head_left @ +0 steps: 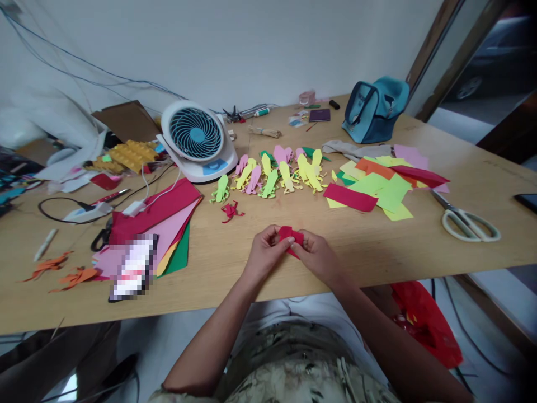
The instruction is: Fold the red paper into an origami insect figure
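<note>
Between my two hands is a small piece of folded red paper (pixel 286 231), just above the table near its front edge. My left hand (pixel 268 245) grips its left side with the fingers curled in. On the right side, my right hand (pixel 314 251) pinches it, thumb across the front. Part of the paper is hidden by my fingers. A finished-looking red paper figure (pixel 231 211) with thin legs lies to the left of my hands. Behind it stand several folded paper figures in green, pink and yellow, one a light green figure (pixel 269 183).
White scissors (pixel 470 224) lie at right, beside loose paper sheets (pixel 380 193). A desk fan (pixel 197 137) stands back left, near stacked coloured paper (pixel 180 215) and a phone-like pixelated object (pixel 133 268). Orange paper figures (pixel 78 278) lie front left; a blue bag (pixel 375 109) sits back right.
</note>
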`<state>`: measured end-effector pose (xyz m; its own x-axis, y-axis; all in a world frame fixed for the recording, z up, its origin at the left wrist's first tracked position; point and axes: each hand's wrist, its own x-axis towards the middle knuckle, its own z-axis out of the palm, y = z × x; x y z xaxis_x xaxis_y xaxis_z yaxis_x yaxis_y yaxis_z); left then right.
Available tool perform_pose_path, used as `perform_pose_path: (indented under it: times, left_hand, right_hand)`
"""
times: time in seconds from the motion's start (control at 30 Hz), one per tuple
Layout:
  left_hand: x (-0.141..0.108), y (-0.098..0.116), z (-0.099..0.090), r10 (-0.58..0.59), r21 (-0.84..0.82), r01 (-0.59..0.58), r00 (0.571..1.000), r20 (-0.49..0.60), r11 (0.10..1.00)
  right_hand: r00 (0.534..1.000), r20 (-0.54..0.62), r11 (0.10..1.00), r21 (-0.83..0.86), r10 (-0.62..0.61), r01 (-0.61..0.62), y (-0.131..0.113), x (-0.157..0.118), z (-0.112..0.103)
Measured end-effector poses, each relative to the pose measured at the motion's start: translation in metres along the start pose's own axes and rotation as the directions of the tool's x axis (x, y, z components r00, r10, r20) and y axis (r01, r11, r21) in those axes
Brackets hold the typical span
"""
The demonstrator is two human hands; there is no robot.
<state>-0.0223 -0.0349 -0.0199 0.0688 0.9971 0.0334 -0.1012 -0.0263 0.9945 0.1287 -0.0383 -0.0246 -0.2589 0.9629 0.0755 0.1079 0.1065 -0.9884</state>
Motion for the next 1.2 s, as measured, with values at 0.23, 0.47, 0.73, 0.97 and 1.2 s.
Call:
perform_pose_path:
  times: [0.23, 0.47, 0.73, 0.97, 1.2]
  left_hand:
    - [-0.001, 0.001, -0.001, -0.018, -0.086, 0.017, 1.0, -0.017, 0.996]
    - [-0.001, 0.007, -0.002, 0.089, 0.007, -0.089, 0.99, -0.107, 0.996]
    - [-0.002, 0.008, -0.002, 0.146, 0.055, -0.139, 0.976, -0.158, 0.989]
    - [-0.001, 0.006, -0.005, 0.151, 0.032, -0.147, 0.974, -0.168, 0.989]
    - [-0.001, 0.011, 0.002, 0.015, -0.011, -0.016, 0.998, -0.065, 1.0]
  right_hand:
    - [0.996, 0.061, 0.995, 0.074, 0.06, -0.065, 0.003, 0.003, 0.002]
    - [0.998, 0.062, 0.999, 0.029, 0.026, -0.028, -0.001, 0.001, 0.002]
    - [0.998, 0.058, 1.0, 0.013, 0.027, -0.028, -0.002, 0.001, 0.002]
    - [0.999, 0.037, 0.999, 0.013, 0.034, -0.035, -0.002, 0.0, 0.002]
    - [1.0, 0.022, 0.995, -0.103, 0.01, -0.007, 0.005, -0.001, 0.002]
